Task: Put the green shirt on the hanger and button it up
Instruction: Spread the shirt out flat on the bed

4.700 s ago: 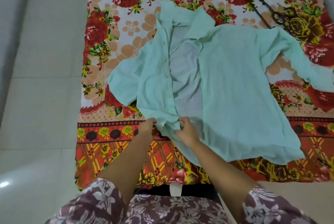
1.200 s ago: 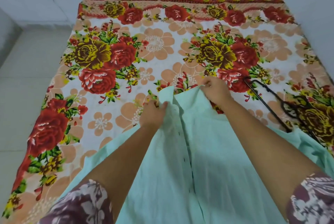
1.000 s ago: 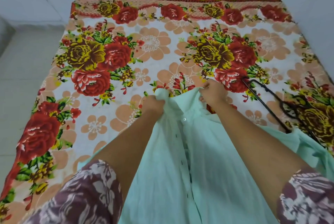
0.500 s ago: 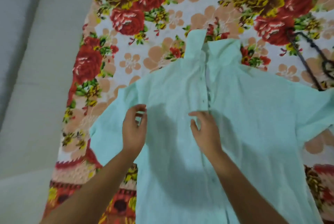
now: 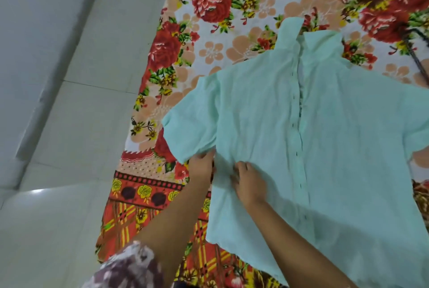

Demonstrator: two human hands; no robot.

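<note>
Green shirt [image 5: 313, 136] spread flat on floral bed sheet [image 5: 209, 43], left hand [image 5: 201, 167] pinching fabric under its sleeve, right hand [image 5: 248, 183] grip open, flat on shirt beside it, hanger [image 5: 415, 57] at shirt's far edge.

A floral bedsheet [image 5: 209, 60] covers the bed beside pale glossy floor tiles [image 5: 58, 218].

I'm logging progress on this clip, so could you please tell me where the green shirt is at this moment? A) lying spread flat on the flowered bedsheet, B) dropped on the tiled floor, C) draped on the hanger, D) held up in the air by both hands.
A: the green shirt lies front up on the flowered bedsheet, with the left hand and right hand resting on it near its side.
</note>
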